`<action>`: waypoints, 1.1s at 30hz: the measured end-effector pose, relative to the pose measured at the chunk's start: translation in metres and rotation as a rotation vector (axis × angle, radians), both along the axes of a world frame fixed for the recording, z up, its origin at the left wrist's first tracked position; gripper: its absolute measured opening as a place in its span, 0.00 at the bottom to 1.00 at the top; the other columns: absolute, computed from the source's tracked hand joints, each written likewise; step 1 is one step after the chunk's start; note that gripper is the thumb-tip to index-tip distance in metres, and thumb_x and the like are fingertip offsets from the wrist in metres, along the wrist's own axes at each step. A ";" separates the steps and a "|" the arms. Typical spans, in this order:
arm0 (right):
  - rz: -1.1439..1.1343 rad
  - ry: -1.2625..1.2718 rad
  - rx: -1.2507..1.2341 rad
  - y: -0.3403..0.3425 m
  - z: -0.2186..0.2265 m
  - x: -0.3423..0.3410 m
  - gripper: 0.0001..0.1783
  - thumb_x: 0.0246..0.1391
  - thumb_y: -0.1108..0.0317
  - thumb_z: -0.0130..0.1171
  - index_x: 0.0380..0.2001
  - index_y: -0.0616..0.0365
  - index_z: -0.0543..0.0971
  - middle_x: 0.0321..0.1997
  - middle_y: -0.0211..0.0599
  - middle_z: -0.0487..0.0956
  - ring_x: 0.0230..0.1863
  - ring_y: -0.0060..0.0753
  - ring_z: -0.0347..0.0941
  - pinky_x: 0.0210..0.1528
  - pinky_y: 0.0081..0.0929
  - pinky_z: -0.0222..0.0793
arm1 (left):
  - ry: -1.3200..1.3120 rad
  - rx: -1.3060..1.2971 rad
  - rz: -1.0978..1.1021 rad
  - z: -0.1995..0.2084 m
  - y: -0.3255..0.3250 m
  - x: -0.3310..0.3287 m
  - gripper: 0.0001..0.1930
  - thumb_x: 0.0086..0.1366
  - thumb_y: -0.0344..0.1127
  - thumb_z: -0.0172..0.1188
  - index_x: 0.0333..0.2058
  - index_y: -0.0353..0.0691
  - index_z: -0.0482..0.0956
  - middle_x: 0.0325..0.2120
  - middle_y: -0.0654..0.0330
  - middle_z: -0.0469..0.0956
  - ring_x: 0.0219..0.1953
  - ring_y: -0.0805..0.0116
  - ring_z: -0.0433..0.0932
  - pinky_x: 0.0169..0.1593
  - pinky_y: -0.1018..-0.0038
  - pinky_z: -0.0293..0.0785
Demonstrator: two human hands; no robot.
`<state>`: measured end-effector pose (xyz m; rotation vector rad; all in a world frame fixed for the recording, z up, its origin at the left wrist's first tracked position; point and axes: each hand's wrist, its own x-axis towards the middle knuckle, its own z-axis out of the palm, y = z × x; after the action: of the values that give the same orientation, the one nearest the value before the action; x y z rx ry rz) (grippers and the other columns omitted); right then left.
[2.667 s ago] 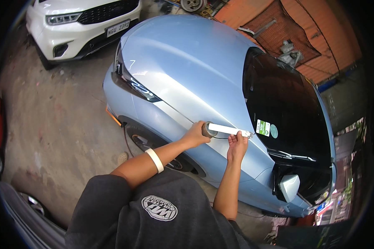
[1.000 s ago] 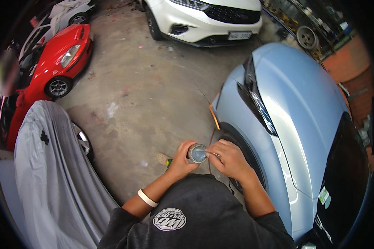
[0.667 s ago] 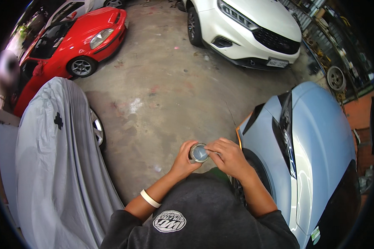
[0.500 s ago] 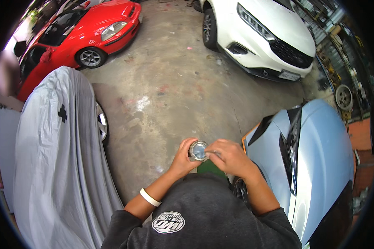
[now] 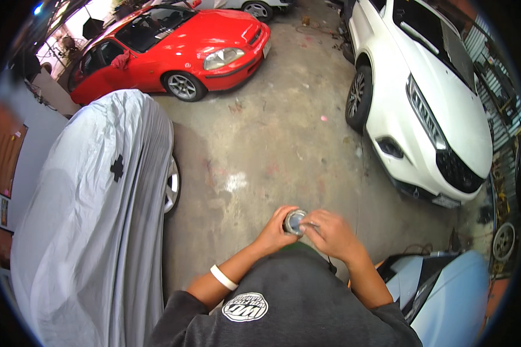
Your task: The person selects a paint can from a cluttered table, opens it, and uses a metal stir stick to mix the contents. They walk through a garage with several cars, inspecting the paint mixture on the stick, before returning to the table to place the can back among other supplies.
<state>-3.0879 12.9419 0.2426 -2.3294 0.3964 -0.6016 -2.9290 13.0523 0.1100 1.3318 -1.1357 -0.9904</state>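
Observation:
My left hand [image 5: 274, 230] is wrapped round a small round open can [image 5: 295, 221] with a metallic rim, held in front of my body. Bluish-grey liquid shows inside it. At the can's right side, my right hand [image 5: 330, 234] is closed in a pinch on a thin stick-like tool [image 5: 309, 224], whose near end reaches over the opening. Most of the tool is hidden by the fingers, so its exact kind does not show. A white band circles my left wrist.
A car under a grey cover [image 5: 92, 202] stands at the left. Beyond it is a red car [image 5: 214, 43]; a white car [image 5: 405, 98] is at the right. Close on my right sits a light-blue car body [image 5: 457, 295]. Stained concrete floor [image 5: 260, 139] lies between them.
My view has swung left and up, so the cars sit further right in it and the blue car has dropped lower. Both hands still hold the can and tool together.

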 end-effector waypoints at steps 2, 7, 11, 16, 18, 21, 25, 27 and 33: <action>0.099 0.098 -0.039 -0.056 0.011 0.014 0.06 0.56 0.71 0.62 0.35 0.62 0.81 0.32 0.42 0.81 0.36 0.47 0.77 0.39 0.39 0.73 | -0.039 0.020 0.030 0.002 -0.041 0.014 0.40 0.51 0.29 0.73 0.63 0.39 0.66 0.58 0.51 0.66 0.63 0.54 0.67 0.66 0.64 0.65; 0.047 0.020 -0.059 -0.173 -0.002 0.073 0.06 0.56 0.70 0.63 0.34 0.61 0.81 0.33 0.43 0.81 0.36 0.48 0.77 0.39 0.39 0.73 | -0.007 0.010 0.063 0.005 -0.148 0.056 0.39 0.52 0.30 0.73 0.63 0.38 0.67 0.58 0.51 0.67 0.62 0.54 0.68 0.65 0.64 0.65; 0.132 0.088 -0.061 -0.269 -0.015 0.118 0.07 0.56 0.68 0.63 0.35 0.60 0.81 0.34 0.43 0.81 0.37 0.48 0.77 0.39 0.39 0.73 | -0.019 -0.013 0.034 -0.021 -0.248 0.116 0.39 0.52 0.30 0.75 0.63 0.39 0.67 0.58 0.53 0.67 0.61 0.58 0.69 0.62 0.67 0.68; 0.005 0.008 -0.098 -0.392 -0.034 0.208 0.07 0.57 0.68 0.62 0.36 0.60 0.81 0.35 0.42 0.81 0.38 0.48 0.78 0.41 0.40 0.73 | -0.056 -0.023 0.020 -0.038 -0.380 0.206 0.39 0.51 0.29 0.75 0.62 0.40 0.68 0.57 0.55 0.66 0.60 0.61 0.69 0.60 0.69 0.70; 0.019 -0.011 -0.021 -0.434 -0.036 0.240 0.07 0.57 0.69 0.61 0.35 0.60 0.81 0.35 0.41 0.82 0.38 0.48 0.78 0.41 0.39 0.73 | -0.051 -0.055 -0.023 -0.041 -0.437 0.245 0.39 0.51 0.30 0.75 0.62 0.39 0.68 0.56 0.54 0.67 0.60 0.59 0.69 0.61 0.68 0.69; 0.006 0.110 -0.026 -0.510 -0.025 0.275 0.06 0.58 0.69 0.60 0.35 0.59 0.82 0.36 0.41 0.82 0.38 0.48 0.78 0.42 0.39 0.74 | -0.139 -0.114 -0.086 -0.039 -0.518 0.297 0.38 0.51 0.30 0.73 0.62 0.38 0.68 0.56 0.52 0.68 0.61 0.56 0.69 0.63 0.65 0.68; -0.185 0.035 -0.046 -0.611 -0.031 0.327 0.08 0.58 0.66 0.60 0.34 0.59 0.82 0.36 0.43 0.82 0.38 0.49 0.78 0.42 0.40 0.74 | -0.059 -0.029 -0.145 -0.044 -0.620 0.345 0.39 0.50 0.31 0.75 0.62 0.38 0.68 0.55 0.52 0.68 0.59 0.59 0.71 0.61 0.67 0.69; -0.158 -0.075 0.017 -0.653 -0.043 0.352 0.09 0.57 0.66 0.62 0.35 0.61 0.83 0.35 0.46 0.82 0.37 0.51 0.79 0.41 0.39 0.74 | -0.084 -0.005 -0.159 -0.039 -0.674 0.370 0.39 0.51 0.30 0.76 0.62 0.39 0.68 0.56 0.54 0.68 0.60 0.61 0.71 0.61 0.67 0.69; -0.206 0.081 -0.084 -0.844 -0.051 0.402 0.10 0.58 0.64 0.60 0.37 0.59 0.83 0.38 0.43 0.83 0.40 0.50 0.79 0.43 0.39 0.75 | -0.068 -0.062 -0.174 -0.059 -0.856 0.429 0.38 0.51 0.30 0.73 0.62 0.39 0.68 0.57 0.52 0.68 0.62 0.56 0.68 0.64 0.66 0.67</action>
<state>-2.6860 12.0980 0.1914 -2.4159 0.6666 -0.6337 -2.5003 12.1963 0.0509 1.2414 -1.3414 -1.0322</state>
